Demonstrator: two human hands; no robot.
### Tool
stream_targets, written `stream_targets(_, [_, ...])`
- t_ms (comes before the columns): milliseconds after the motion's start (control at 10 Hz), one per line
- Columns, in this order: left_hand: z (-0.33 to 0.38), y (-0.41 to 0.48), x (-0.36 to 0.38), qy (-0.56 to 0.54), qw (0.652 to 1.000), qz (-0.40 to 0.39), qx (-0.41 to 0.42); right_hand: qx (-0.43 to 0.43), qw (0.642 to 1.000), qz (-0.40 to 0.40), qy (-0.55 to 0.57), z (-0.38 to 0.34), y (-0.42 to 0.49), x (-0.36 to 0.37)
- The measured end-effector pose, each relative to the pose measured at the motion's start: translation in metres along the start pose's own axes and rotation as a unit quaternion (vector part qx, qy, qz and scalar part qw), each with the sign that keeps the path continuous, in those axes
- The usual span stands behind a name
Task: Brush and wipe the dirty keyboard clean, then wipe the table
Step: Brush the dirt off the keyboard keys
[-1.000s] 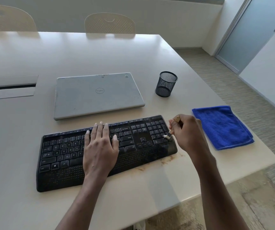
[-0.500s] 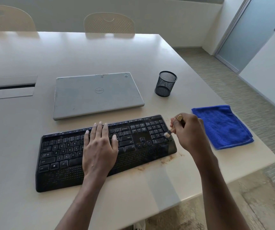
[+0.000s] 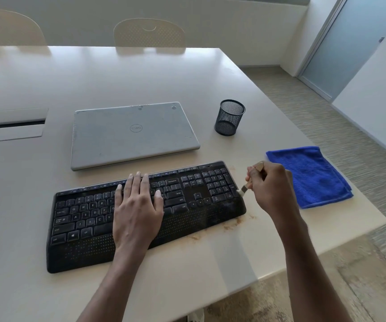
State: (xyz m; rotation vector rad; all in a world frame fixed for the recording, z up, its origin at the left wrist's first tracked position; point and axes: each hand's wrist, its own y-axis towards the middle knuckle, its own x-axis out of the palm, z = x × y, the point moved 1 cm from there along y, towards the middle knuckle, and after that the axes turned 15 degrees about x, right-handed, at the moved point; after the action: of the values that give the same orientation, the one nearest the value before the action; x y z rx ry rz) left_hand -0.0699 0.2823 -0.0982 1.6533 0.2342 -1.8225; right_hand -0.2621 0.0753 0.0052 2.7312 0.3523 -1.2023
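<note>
On the dusty black keyboard point(image 3: 145, 217) your left hand point(image 3: 137, 205) presses flat, fingers straight; your right hand point(image 3: 270, 189) grips a small wooden-handled brush point(image 3: 249, 182) (bristles at the keyboard's right edge).

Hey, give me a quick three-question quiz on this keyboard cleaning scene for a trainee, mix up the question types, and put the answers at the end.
1. True or false: the left hand lies flat on the keyboard, fingers straight.
2. Multiple choice: the right hand grips a brush. Where are its bristles? A, at the keyboard's right end. B, at its left end. C, on its middle keys.
3. Fill the gap: the folded cloth lying to the right of the keyboard is ____ in colour.

Key: 1 true; 2 A; 3 blue.
</note>
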Motion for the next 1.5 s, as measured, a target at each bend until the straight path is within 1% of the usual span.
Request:
stream_targets(100, [0.000, 0.001, 0.000, 0.001, 1.000, -0.004, 0.003, -0.010, 1.000, 0.013, 0.009, 0.001, 0.001, -0.004])
stream_targets(200, [0.000, 0.001, 0.000, 0.001, 1.000, -0.004, 0.004, -0.003, 1.000, -0.012, -0.009, 0.003, -0.001, -0.004])
stream_targets(400, [-0.001, 0.001, 0.001, 0.003, 1.000, -0.005, 0.003, -0.018, 1.000, 0.005, 0.017, 0.009, -0.007, -0.009])
stream_targets(500, [-0.001, 0.001, 0.001, 0.002, 1.000, -0.005, 0.004, -0.006, 1.000, -0.023, -0.004, 0.014, -0.012, -0.011])
stream_targets(600, [-0.002, 0.000, 0.001, 0.004, 1.000, -0.006, 0.004, -0.006, 1.000, -0.014, 0.019, 0.016, -0.013, -0.013])
stream_targets(700, [0.000, 0.000, 0.001, 0.002, 1.000, -0.007, 0.006, -0.027, 0.999, -0.026, 0.021, 0.016, -0.019, -0.016])
stream_targets(800, [0.000, 0.001, 0.002, 0.003, 1.000, -0.004, 0.004, -0.049, 0.997, -0.057, 0.020, 0.014, -0.023, -0.020])
stream_targets(900, [-0.001, 0.002, 0.001, 0.005, 1.000, -0.001, 0.003, -0.085, 0.995, -0.038, 0.028, 0.010, -0.021, -0.025])
stream_targets(1000, [0.000, 0.001, 0.001, 0.005, 1.000, -0.003, 0.004, -0.100, 0.994, -0.036, -0.002, 0.009, -0.019, -0.022])
stream_targets(1100, [0.000, 0.000, 0.000, 0.006, 1.000, -0.002, 0.004, -0.111, 0.987, -0.112, -0.035, 0.011, -0.022, -0.021])
stream_targets(1200, [0.000, 0.001, 0.001, 0.005, 1.000, -0.002, 0.003, -0.113, 0.986, -0.121, -0.020, 0.010, -0.019, -0.025])
stream_targets(1300, [-0.001, 0.001, 0.001, 0.007, 1.000, -0.003, 0.004, -0.116, 0.991, -0.071, 0.002, 0.008, -0.014, -0.021])
stream_targets(1500, [0.000, 0.001, 0.001, 0.007, 1.000, -0.002, 0.002, -0.104, 0.985, -0.140, -0.003, -0.001, -0.019, -0.019])
